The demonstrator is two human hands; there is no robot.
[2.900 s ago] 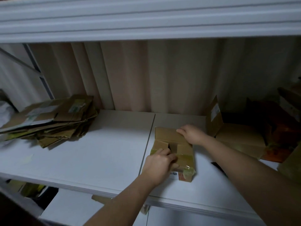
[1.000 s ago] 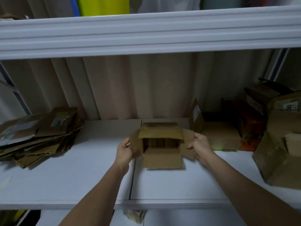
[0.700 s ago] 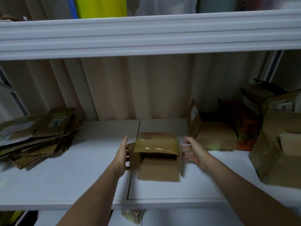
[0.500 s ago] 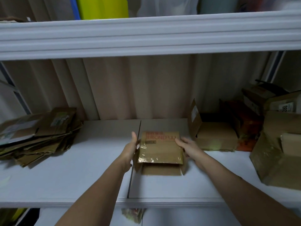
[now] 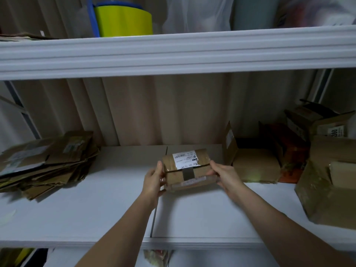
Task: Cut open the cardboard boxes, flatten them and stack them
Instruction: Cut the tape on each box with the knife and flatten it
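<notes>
A small brown cardboard box with a white shipping label and a dark strip of tape is held just above the white shelf, in the middle of the head view. My left hand grips its left end, thumb up along the side. My right hand grips its right end with the fingers curled under. At the left end of the shelf lies a stack of flattened cardboard.
Several unflattened boxes crowd the right end: an open box beside my right hand, a large box at the front right, more boxes behind. The upper shelf's edge runs overhead, with a yellow-green container on it.
The box's open flaps were folded in and the box was turned over in both hands; its labelled, taped side faces up now. The camera view rose.
</notes>
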